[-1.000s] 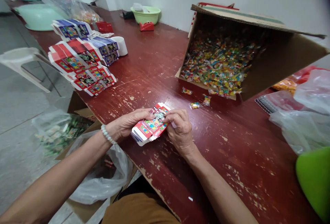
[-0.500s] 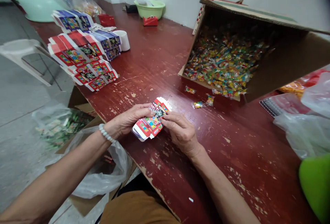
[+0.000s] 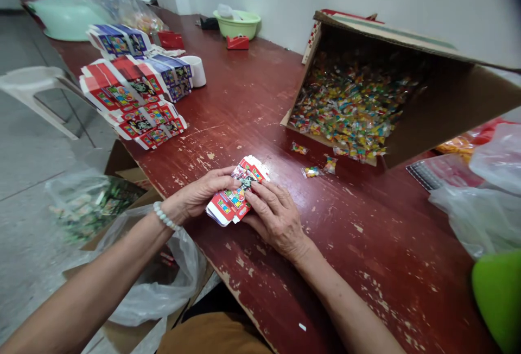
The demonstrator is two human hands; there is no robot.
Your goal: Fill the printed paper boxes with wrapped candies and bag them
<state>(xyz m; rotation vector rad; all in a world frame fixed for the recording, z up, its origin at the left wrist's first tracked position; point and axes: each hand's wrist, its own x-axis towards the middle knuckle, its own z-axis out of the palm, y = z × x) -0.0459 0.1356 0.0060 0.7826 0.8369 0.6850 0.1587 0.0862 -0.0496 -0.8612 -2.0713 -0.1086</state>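
Observation:
Flat, folded candy boxes (image 3: 232,202), printed red with bright pictures, lie in a small stack between my two hands, just above the table's near edge. My left hand (image 3: 207,191) is closed on their left side, thumb on top. From the right, my right hand (image 3: 274,213) grips the same stack, fingers over the printed face and thumb underneath. Beyond my hands, a few wrapped candies (image 3: 312,171) rest on the red table (image 3: 260,109). Many more wrapped candies (image 3: 345,109) fill a tipped cardboard carton (image 3: 443,99).
Banded bundles of red flat boxes (image 3: 126,93) and purple ones (image 3: 175,74) stand at the left edge, beside a white cup (image 3: 195,71). Farther back are a red tape dispenser (image 3: 237,43) and a green basin (image 3: 240,24). A plastic-lined carton (image 3: 142,299) sits below the edge.
My right hand has shifted left and further over the printed face, its fingers now lying across the boxes. My left hand keeps its hold.

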